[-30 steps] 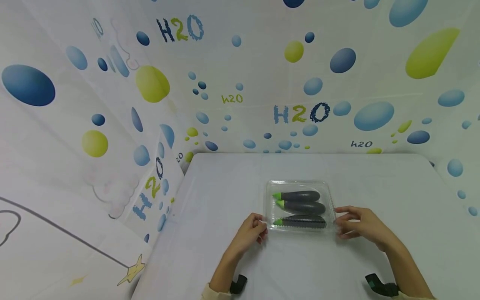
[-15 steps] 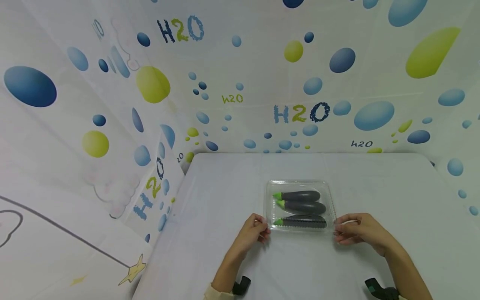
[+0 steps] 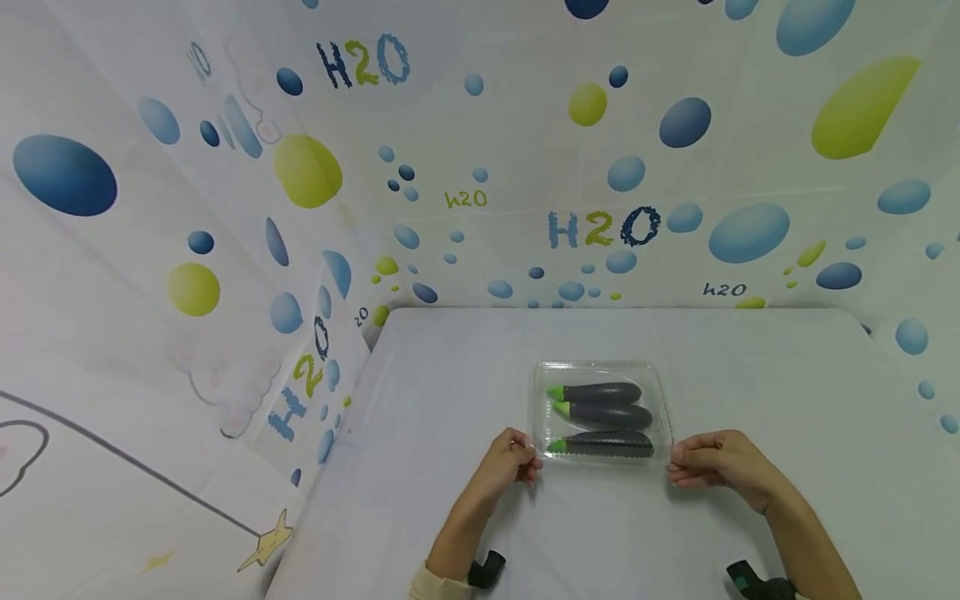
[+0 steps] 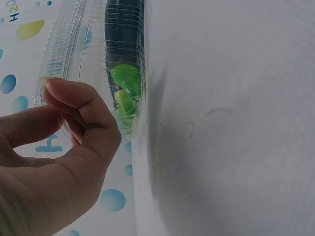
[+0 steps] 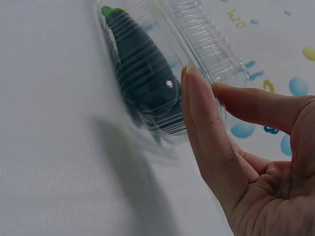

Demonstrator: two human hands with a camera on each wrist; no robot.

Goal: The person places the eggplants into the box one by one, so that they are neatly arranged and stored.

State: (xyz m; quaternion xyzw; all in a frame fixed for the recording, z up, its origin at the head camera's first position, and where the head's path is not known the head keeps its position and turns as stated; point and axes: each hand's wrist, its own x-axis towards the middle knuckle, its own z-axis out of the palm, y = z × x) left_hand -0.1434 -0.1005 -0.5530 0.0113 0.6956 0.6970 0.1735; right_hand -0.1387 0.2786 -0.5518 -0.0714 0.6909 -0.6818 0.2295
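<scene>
A clear plastic container (image 3: 592,364) lies at the middle of the white table in the head view. Three dark eggplants with green tips are inside it: a far one (image 3: 603,392), a middle one (image 3: 609,415) and a near one (image 3: 607,444). My left hand (image 3: 504,468) pinches its near left corner; the left wrist view has thumb and curled index finger meeting at the rim (image 4: 55,64). At the near right corner, my right hand (image 3: 726,462) pinches the rim between thumb and fingers, as the right wrist view shows close up (image 5: 216,147).
The white table (image 3: 435,367) meets a patterned backdrop (image 3: 525,150) with blue and green drops at its far edge. A similar sheet hangs on the left. Dark wrist devices sit below the left (image 3: 487,570) and right (image 3: 757,581) hands.
My right hand has come slightly nearer and its fingers have drawn together at the container's corner. The left hand has shifted a little to the right. The container stays in place.
</scene>
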